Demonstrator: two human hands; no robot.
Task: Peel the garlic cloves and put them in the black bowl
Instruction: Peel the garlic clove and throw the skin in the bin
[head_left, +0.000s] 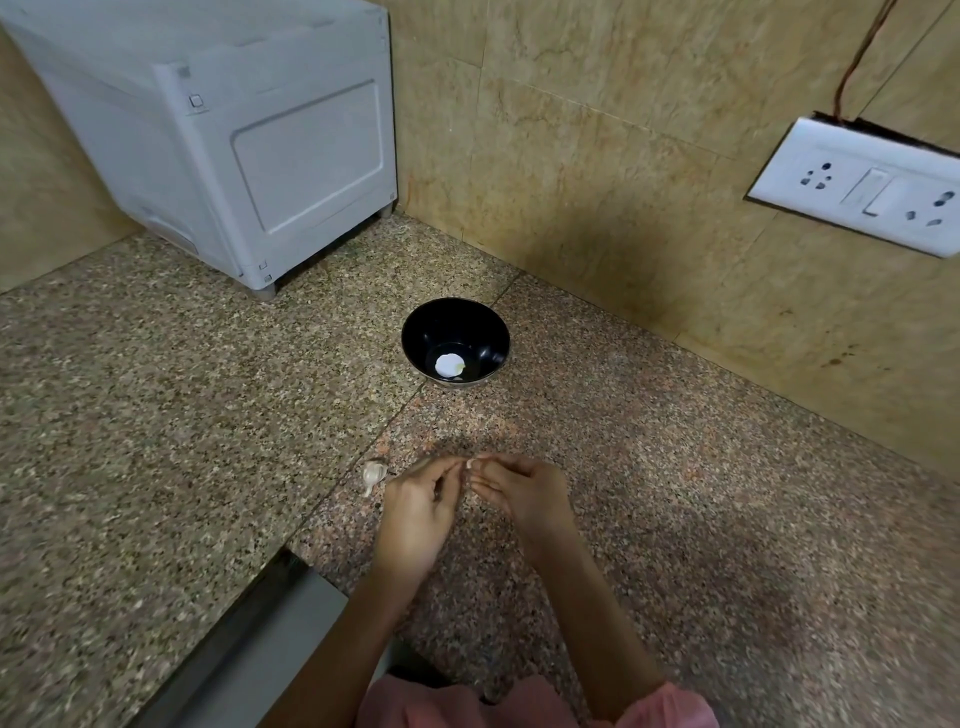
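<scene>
Above pink clothing (519, 701), the left hand (421, 514) and right hand (524, 493) meet at the fingertips, fingers curled and pinching a small pale bit (470, 462) that is too hidden to identify. Just left of the left hand, unpeeled garlic (374, 474) lies on the speckled counter (156, 415). Farther back stands the black bowl (457, 322), with a white peeled clove (448, 365) inside. Beyond are a white appliance (249, 145) and a wall socket (862, 187).

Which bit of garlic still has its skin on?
The garlic piece on the counter beside the left hand: papery, with a stalk. The clove in the black bowl is smooth white.
</scene>
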